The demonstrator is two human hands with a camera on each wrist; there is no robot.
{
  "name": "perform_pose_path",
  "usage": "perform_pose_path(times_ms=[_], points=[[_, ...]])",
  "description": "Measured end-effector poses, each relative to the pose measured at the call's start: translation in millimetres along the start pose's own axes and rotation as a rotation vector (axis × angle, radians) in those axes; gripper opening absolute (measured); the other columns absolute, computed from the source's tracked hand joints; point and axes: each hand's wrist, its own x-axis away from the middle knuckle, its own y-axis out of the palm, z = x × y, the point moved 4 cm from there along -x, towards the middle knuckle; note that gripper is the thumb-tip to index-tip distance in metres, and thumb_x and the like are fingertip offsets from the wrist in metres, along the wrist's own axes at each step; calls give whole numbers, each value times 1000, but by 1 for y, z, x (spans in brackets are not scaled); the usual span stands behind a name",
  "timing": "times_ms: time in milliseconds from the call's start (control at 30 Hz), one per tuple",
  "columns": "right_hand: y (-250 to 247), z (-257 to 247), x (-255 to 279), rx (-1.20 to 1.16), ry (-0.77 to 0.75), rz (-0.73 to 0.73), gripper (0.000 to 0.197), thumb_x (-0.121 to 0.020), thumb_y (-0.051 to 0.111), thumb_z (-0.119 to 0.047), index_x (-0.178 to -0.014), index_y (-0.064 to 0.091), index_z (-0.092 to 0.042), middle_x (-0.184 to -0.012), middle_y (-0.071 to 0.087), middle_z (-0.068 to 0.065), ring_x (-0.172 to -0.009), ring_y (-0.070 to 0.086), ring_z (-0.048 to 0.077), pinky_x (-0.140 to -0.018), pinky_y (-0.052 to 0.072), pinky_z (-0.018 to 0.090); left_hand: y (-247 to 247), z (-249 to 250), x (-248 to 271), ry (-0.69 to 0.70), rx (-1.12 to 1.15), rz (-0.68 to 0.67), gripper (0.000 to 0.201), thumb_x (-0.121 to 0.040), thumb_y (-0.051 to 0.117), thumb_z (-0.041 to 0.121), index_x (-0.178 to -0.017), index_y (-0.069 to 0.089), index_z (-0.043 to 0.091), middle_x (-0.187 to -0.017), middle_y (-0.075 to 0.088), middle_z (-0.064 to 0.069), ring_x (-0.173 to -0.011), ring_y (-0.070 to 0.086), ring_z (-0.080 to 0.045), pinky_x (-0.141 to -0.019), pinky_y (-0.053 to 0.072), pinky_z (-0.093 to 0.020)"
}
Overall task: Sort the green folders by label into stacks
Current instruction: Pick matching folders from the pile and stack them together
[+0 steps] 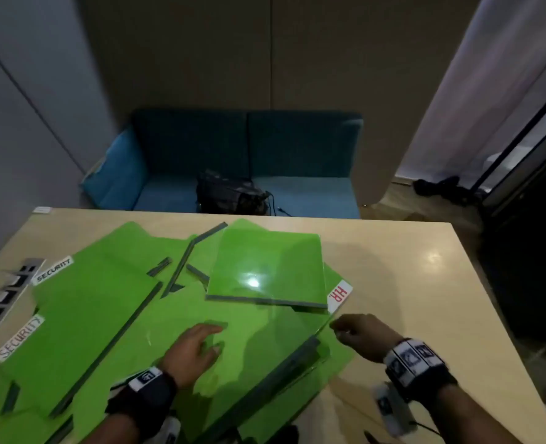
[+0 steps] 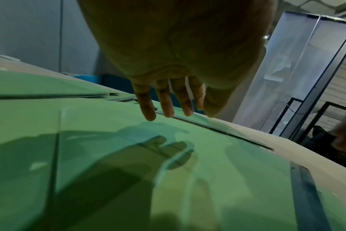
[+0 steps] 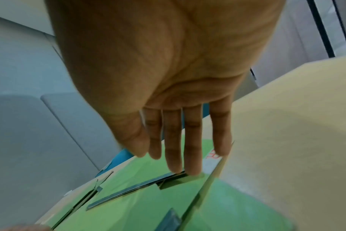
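Several green folders lie overlapping across the table. Two at the left carry SECURITY labels (image 1: 53, 270) (image 1: 20, 336). One at the right shows a red HR label (image 1: 340, 296) (image 3: 212, 156), partly under an unlabelled top folder (image 1: 267, 267). My left hand (image 1: 198, 347) (image 2: 168, 101) is spread over the large middle folder (image 1: 259, 344) (image 2: 109, 140), fingers straight, casting a shadow on it. My right hand (image 1: 355, 333) (image 3: 178, 148) is at that folder's raised right edge (image 3: 213, 176), just below the HR label, fingers straight and holding nothing. Other labels are hidden.
A socket panel (image 1: 6, 293) is set into the table's left edge. Bare tabletop (image 1: 425, 283) lies to the right of the folders. Behind the table stands a blue sofa (image 1: 297, 149) with a black bag (image 1: 233, 193) on it.
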Motion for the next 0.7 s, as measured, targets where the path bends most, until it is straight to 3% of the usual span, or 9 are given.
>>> perform_pose_path(times_ms=[133, 233, 300, 400, 467, 533, 567, 633, 700], points=[[-2, -10, -46, -150, 219, 162, 35, -98, 58, -29, -130, 63, -17, -125, 69, 11, -111, 64, 28, -89, 46, 28, 27, -2, -8, -7, -183, -75, 54, -87, 66, 36, -137, 46, 39, -151, 38, 13, -138, 36, -14, -116, 29, -36], [-4, -4, -74, -230, 352, 228, 41, -98, 58, -31, -135, 57, -13, -132, 64, 15, -119, 60, 31, -94, 45, 30, 54, -11, -6, -29, -356, -198, 81, -79, 70, 48, -149, 32, 32, -162, 13, 11, -151, 12, -21, -120, 7, -54], [-5, -2, -88, -275, 384, 251, 48, -97, 59, -33, -139, 51, -9, -136, 61, 16, -122, 58, 32, -98, 45, 33, 64, -15, -5, -31, -408, -200, 89, -78, 73, 45, -152, 24, 32, -161, 0, 12, -152, -3, -22, -115, -7, -58], [-1, -1, -108, -369, 446, 220, 65, -96, 60, -40, -147, 39, -5, -143, 53, 21, -126, 54, 36, -100, 44, 40, 70, -17, -5, -2, -432, -187, 87, -81, 71, 39, -153, 22, 33, -158, -7, 15, -150, -12, -21, -112, -14, -56], [4, 1, -118, -429, 482, 187, 77, -94, 61, -45, -150, 31, -2, -147, 47, 23, -126, 54, 39, -100, 45, 44, 71, -21, -5, 37, -459, -191, 86, -80, 69, 49, -152, 23, 33, -158, -7, 13, -149, -11, -23, -112, -15, -56], [7, 4, -125, -457, 514, 190, 88, -90, 65, -49, -152, 26, -1, -150, 43, 23, -128, 52, 40, -100, 45, 46, 74, -27, -3, 91, -513, -234, 100, -66, 60, 78, -149, 30, 32, -162, 9, 7, -151, 3, -28, -114, -18, -58], [9, 5, -127, -453, 526, 195, 91, -88, 68, -49, -152, 25, -1, -150, 42, 23, -128, 51, 40, -100, 46, 46, 78, -30, 2, 90, -564, -323, 111, -56, 51, 91, -148, 32, 31, -162, 15, 5, -150, 8, -27, -112, -22, -56], [12, 6, -128, -448, 531, 185, 90, -86, 71, -47, -153, 27, -3, -149, 44, 22, -128, 51, 40, -100, 46, 46, 84, -38, 5, 135, -658, -350, 124, -46, 41, 100, -148, 27, 31, -163, -1, 8, -148, 2, -25, -109, -26, -57], [16, 5, -128, -464, 485, 154, 77, -87, 69, -44, -150, 38, -11, -141, 54, 20, -120, 58, 38, -98, 50, 44, 87, -38, 6, 149, -673, -369, 122, -49, 51, 90, -151, 19, 31, -162, -15, 7, -149, -13, -28, -106, -20, -69]])
